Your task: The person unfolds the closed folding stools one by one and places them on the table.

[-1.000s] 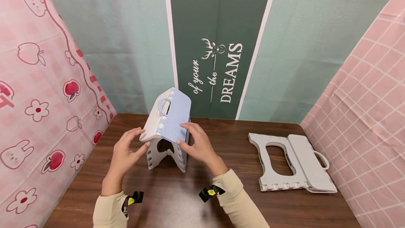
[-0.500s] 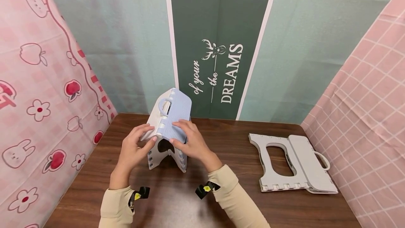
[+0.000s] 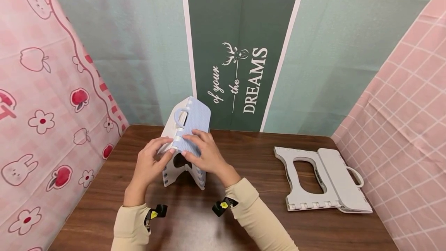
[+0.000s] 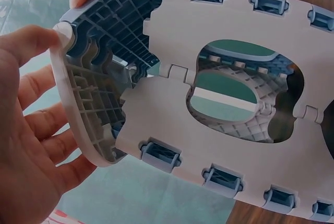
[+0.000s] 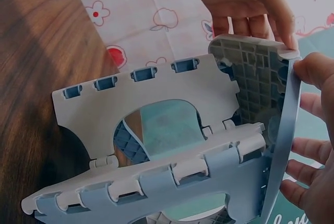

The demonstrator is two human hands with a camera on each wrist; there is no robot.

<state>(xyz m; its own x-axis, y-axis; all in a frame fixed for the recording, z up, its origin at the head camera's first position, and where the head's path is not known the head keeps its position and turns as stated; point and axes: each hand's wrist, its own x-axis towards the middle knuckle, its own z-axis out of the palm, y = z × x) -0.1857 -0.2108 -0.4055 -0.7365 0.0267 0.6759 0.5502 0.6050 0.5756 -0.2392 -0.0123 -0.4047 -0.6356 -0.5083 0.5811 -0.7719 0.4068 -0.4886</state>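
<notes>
Blue-and-white folding stool [image 3: 196,116] stands upright on the brown surface [image 3: 251,189], left of centre near the back edge. Top is peaked like a roof: white panel [image 3: 169,126] slopes to the left, blue panel outward to the right; legs are partly spread below.

Left hand [image 3: 149,163]: reaches in from the front, palm facing the stool. Thumb touches the near end of the ridge; fingers, relaxed and separated, lie along the white panel's outer face. Open, no closed grasp.

Right hand [image 3: 208,156]: roughly mirrors the left. Thumb at the blue panel's near edge, spread fingers against its outer face; also open, touching without wrapping round it. Thumbs are near each other at the ridge end.

Forearms angle inward. Second stool [image 3: 343,181], light grey, lies flat at right, well apart from both hands.
</notes>
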